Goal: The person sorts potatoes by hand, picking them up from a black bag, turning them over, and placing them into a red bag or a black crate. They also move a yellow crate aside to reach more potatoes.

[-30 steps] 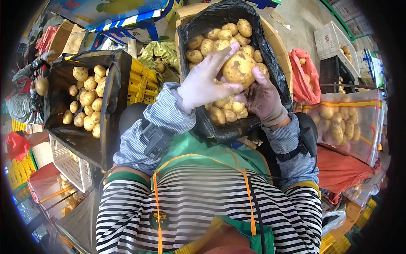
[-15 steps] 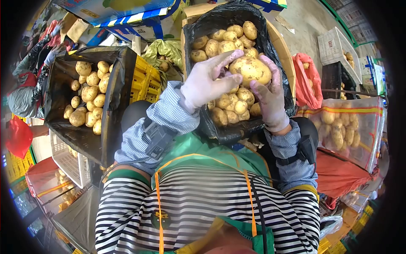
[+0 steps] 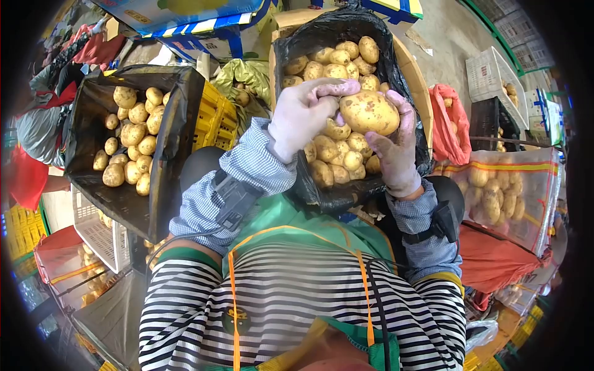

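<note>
A large yellow potato with brown specks is held above a box lined with black plastic. My right hand, in a whitish, stained glove, grips its right side between thumb and fingers. Against the potato's left edge, my left hand has its gloved fingers bent, with the fingertips at the skin; its lower fingers are partly hidden. Beneath both hands lie several smaller potatoes in the lined box.
To the left stands a black-lined yellow crate with several potatoes. On the right are a red mesh bag, a clear-sided bag of potatoes and a white crate. Another person is at the far left.
The potato has turned slightly and moved a little down and right. My left thumb and index finger have drawn closer together. The person at the far left has shifted.
</note>
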### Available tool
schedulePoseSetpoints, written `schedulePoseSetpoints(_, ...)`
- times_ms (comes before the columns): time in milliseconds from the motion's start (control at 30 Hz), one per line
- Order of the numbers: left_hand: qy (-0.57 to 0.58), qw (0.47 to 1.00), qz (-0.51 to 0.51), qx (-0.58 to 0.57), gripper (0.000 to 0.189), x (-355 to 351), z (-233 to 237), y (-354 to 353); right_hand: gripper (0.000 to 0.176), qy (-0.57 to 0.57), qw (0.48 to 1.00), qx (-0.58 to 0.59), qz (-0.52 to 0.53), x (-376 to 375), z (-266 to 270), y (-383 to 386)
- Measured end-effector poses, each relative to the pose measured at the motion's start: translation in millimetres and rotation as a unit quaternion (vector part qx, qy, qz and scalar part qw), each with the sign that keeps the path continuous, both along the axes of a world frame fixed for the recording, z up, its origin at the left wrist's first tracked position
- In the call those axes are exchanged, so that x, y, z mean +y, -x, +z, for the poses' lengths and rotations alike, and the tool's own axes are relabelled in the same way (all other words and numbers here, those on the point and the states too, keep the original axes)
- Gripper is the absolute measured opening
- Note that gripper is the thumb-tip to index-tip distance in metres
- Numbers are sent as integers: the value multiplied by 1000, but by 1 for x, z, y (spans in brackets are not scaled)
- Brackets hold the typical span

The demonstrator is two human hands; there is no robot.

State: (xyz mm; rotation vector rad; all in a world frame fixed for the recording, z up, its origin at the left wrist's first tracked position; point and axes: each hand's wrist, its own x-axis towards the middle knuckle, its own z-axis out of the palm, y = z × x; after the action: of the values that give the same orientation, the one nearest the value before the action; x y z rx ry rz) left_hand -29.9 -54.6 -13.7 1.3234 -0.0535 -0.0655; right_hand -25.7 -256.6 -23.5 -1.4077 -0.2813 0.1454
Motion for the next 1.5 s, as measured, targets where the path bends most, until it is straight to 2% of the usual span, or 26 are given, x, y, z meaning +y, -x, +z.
schedulePoseSetpoints(100,68,997,-17,12,34,7,5,-6,74,5,1000,-12,15,2,-1,-1)
schedulePoseSetpoints(133,66,998,-16,10,34,7,2,-5,72,8,999,-34,11,2,-5,-3)
schedulePoseSetpoints(200,-15,998,0,-59,29,3,-8,-3,71,8,998,-57,6,2,-8,-4)
schedulePoseSetpoints(233,-8,999,2,-51,23,3,-7,-2,71,36,995,-91,2,2,-8,-3)
schedulePoseSetpoints(300,22,999,8,-33,24,1,-4,-1,70,65,990,-125,-1,3,-6,0)
schedulePoseSetpoints(367,53,998,14,-17,26,3,0,-1,70,-31,999,-2,22,9,0,5)
schedulePoseSetpoints(433,87,995,-35,29,27,11,1,-3,71,-62,997,25,25,7,-8,2)
schedulePoseSetpoints(500,75,996,-35,22,29,8,5,-1,71,-93,994,51,25,5,-12,-1)
schedulePoseSetpoints(567,62,997,-35,16,33,8,4,-1,73,-46,998,-29,16,6,-11,-2)
schedulePoseSetpoints(600,64,997,-32,-4,33,8,1,-2,73,-46,998,-30,15,7,-12,-5)
schedulePoseSetpoints(667,67,997,-29,-24,33,11,-2,-3,76,23,976,-215,-11,7,-16,-10)
schedulePoseSetpoints(700,82,996,-28,-12,36,15,-3,-4,76,24,976,-215,-11,5,-13,-13)
schedulePoseSetpoints(733,97,995,-28,-1,39,19,-3,-6,78,113,935,-334,-42,3,-5,-16)
schedulePoseSetpoints(767,109,989,-75,-59,53,21,-4,-9,79,199,871,-444,-72,3,0,-18)
schedulePoseSetpoints(800,108,989,-75,-60,53,19,-5,-8,79,199,870,-445,-72,3,0,-17)
schedulePoseSetpoints(867,13,977,-168,-130,72,13,-2,-7,80,209,860,-459,-71,6,-1,-15)
schedulePoseSetpoints(900,19,965,-226,-129,82,16,-7,-13,78,194,871,-447,-56,7,-1,-16)
schedulePoseSetpoints(933,18,966,-223,-130,82,14,-5,-8,78,193,871,-449,-54,7,3,-16)
schedulePoseSetpoints(1000,91,984,-153,27,81,6,-1,2,76,259,884,-388,23,5,14,-15)
schedulePoseSetpoints(1033,-25,988,-106,-110,80,5,-2,1,76,218,930,-289,55,3,14,-13)
schedulePoseSetpoints(1067,-26,988,-107,-111,80,5,-3,2,76,218,930,-290,54,3,15,-13)
schedulePoseSetpoints(1133,46,989,-126,-59,80,5,0,6,78,134,979,-130,87,3,18,-13)
schedulePoseSetpoints(1267,21,989,-114,-97,81,0,-5,8,74,74,990,-103,69,9,8,-8)
schedulePoseSetpoints(1300,-14,988,-109,-106,81,1,-8,8,74,73,990,-102,68,8,7,-7)
schedulePoseSetpoints(1367,-48,987,-104,-116,81,1,-9,8,73,214,944,-249,42,7,7,-5)
schedulePoseSetpoints(1500,-40,986,-112,-119,82,1,-3,10,75,179,957,-226,32,2,-3,-9)
